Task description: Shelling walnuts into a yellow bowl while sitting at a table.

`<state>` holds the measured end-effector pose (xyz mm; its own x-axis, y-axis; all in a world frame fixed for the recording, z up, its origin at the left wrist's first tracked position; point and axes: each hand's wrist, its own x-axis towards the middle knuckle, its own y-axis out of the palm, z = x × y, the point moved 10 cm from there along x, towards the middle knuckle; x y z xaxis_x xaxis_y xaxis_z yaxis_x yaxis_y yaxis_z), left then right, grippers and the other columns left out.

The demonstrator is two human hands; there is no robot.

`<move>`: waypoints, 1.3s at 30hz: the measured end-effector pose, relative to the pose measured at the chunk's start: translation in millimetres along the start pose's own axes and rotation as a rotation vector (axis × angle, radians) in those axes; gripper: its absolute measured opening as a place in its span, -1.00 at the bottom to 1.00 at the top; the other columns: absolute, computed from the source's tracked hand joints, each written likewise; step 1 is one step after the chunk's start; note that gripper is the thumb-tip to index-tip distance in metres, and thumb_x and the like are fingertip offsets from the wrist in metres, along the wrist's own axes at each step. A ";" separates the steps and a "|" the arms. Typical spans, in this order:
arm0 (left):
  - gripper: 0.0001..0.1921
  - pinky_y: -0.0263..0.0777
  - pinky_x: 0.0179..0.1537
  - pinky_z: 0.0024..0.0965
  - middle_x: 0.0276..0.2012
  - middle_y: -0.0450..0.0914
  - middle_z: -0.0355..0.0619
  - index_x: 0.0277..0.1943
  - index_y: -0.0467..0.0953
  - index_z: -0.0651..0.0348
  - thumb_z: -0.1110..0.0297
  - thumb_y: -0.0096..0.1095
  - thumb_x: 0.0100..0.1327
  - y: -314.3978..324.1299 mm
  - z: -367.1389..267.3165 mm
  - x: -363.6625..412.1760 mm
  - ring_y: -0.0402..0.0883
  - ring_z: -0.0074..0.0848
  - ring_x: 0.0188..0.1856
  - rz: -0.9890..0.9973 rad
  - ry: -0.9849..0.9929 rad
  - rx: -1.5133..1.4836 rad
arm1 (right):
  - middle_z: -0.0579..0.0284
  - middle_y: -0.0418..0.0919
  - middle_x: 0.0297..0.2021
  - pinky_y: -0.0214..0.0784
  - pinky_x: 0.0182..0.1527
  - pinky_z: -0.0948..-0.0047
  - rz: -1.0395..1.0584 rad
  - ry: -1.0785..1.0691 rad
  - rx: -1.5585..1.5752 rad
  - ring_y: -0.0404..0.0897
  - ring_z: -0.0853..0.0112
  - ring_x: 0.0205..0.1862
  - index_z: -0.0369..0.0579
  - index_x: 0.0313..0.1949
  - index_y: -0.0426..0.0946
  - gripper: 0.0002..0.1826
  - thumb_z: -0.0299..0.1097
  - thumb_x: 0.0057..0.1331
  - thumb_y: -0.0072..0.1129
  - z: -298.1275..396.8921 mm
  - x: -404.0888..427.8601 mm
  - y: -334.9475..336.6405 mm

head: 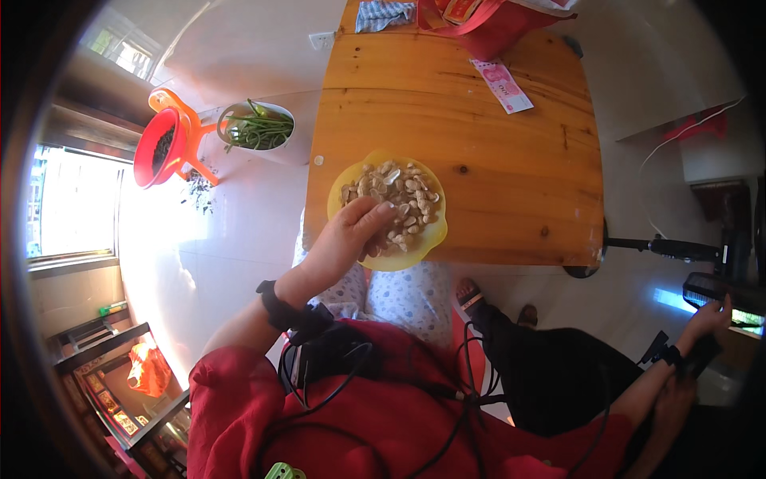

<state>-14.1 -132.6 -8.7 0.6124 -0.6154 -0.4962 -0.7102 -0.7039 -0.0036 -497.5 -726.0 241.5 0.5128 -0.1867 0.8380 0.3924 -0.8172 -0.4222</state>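
Note:
On the wooden table (514, 179), close to its near left corner, a yellow scalloped plate (434, 239) bears a pile of peanuts in their shells and some loose shells (413, 185). My left hand (362, 230) is over the pile, thumb against the bent fingers; what lies between them is hidden. A black band circles that wrist. My right arm reaches far out to the right, away from the table. At its end my right hand (709, 317) is beside a dark object with a ribbed edge (706, 290); whether it grips this is unclear.
A red bag (485, 30), a checked cloth (385, 16) and a pink banknote (502, 87) lie farther back. Left of the table stand a bin with green stalks (260, 129) and a red basin (158, 149) by an orange stool. Another person in black trousers (556, 365) is at my right. Cables cross my front.

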 end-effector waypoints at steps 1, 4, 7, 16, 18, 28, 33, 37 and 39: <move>-0.69 0.27 -0.49 -0.59 -0.49 0.48 -0.25 -0.21 0.44 0.19 0.12 -0.07 0.52 1.1 -3.2 -1.4 0.39 -0.69 -0.52 -0.020 0.005 -0.032 | -0.17 0.52 -0.19 0.34 0.01 0.08 -0.040 0.048 0.019 0.50 0.00 -0.10 -0.34 -0.11 0.46 -0.77 -0.61 0.22 0.01 6.9 -5.6 -8.8; -0.70 0.22 -0.49 -0.56 -0.50 0.45 -0.26 -0.21 0.44 0.20 0.14 -0.07 0.51 -2.5 4.0 -5.5 0.36 -0.68 -0.53 -0.077 -0.002 -0.091 | -0.13 0.48 -0.38 0.30 -0.15 0.09 -0.195 0.134 0.011 0.43 0.03 -0.26 -0.31 -0.34 0.49 -0.90 -0.66 0.26 -0.03 52.8 -10.7 -65.4; -0.71 0.19 -0.51 -0.58 -0.53 0.43 -0.28 -0.22 0.45 0.20 0.16 -0.07 0.50 -10.2 9.9 -5.7 0.34 -0.69 -0.55 -0.082 0.056 0.013 | -0.21 0.44 -0.31 0.33 -0.15 0.13 -0.191 0.504 0.044 0.44 -0.03 -0.24 -0.36 -0.38 0.47 -0.93 -0.66 0.21 -0.02 -18.3 -52.5 -64.4; -0.71 0.24 -0.51 -0.55 -0.54 0.45 -0.23 -0.23 0.47 0.22 0.16 -0.01 0.46 -3.9 -3.1 -3.8 0.40 -0.65 -0.54 -0.089 0.082 -0.010 | -0.18 0.50 -0.36 0.35 -0.15 0.09 -0.190 0.590 -0.214 0.48 -0.04 -0.28 -0.35 -0.38 0.50 -0.93 -0.63 0.16 0.03 -100.0 -122.6 -150.8; -0.71 0.19 -0.53 -0.59 -0.56 0.42 -0.28 -0.29 0.42 0.17 0.16 -0.05 0.49 4.3 -11.1 0.3 0.37 -0.68 -0.57 -0.068 0.072 0.023 | -0.17 0.52 -0.36 0.36 -0.14 0.09 -0.090 0.633 -0.332 0.49 -0.04 -0.27 -0.34 -0.37 0.52 -0.92 -0.60 0.17 0.04 -174.8 -156.0 -195.8; -0.70 0.25 -0.44 -0.57 -0.52 0.44 -0.24 -0.26 0.43 0.19 0.15 -0.06 0.49 -5.3 3.4 8.6 0.42 -0.64 -0.50 0.001 0.035 0.021 | -0.14 0.60 -0.33 0.41 -0.12 0.11 0.377 0.513 -0.641 0.56 0.00 -0.24 -0.28 -0.27 0.59 -0.82 -0.45 0.22 0.08 -176.7 -139.6 -156.2; -0.73 0.24 -0.46 -0.56 -0.53 0.46 -0.23 -0.23 0.46 0.21 0.18 -0.02 0.47 3.1 33.1 29.8 0.42 -0.64 -0.51 0.062 0.009 -0.055 | -0.11 0.62 -0.30 0.45 -0.16 0.10 0.464 0.203 -0.853 0.60 0.03 -0.25 -0.28 -0.16 0.57 -0.70 -0.30 0.25 0.07 -272.1 -158.0 -258.0; -0.76 0.21 -0.52 -0.57 -0.55 0.48 -0.24 -0.19 0.50 0.24 0.23 0.02 0.44 11.1 22.7 19.4 0.40 -0.66 -0.55 -0.008 0.045 -0.005 | -0.08 0.63 -0.28 0.48 -0.20 0.09 0.667 0.078 -0.995 0.63 0.06 -0.26 -0.27 -0.08 0.55 -0.60 -0.17 0.27 0.06 -218.4 -228.7 -228.6; -0.77 0.18 -0.55 -0.60 -0.55 0.48 -0.25 -0.19 0.51 0.23 0.25 0.02 0.44 1.4 20.0 9.3 0.38 -0.68 -0.58 -0.062 0.071 -0.012 | -0.06 0.64 -0.27 0.49 -0.22 0.09 0.765 0.006 -1.077 0.65 0.08 -0.27 -0.27 -0.04 0.55 -0.54 -0.11 0.28 0.05 -168.4 -220.7 -192.5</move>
<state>-16.3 -132.2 -30.8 0.6782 -0.5939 -0.4328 -0.6665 -0.7452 -0.0218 -814.7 -619.3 196.0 0.3275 -0.7919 0.5155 -0.7939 -0.5264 -0.3043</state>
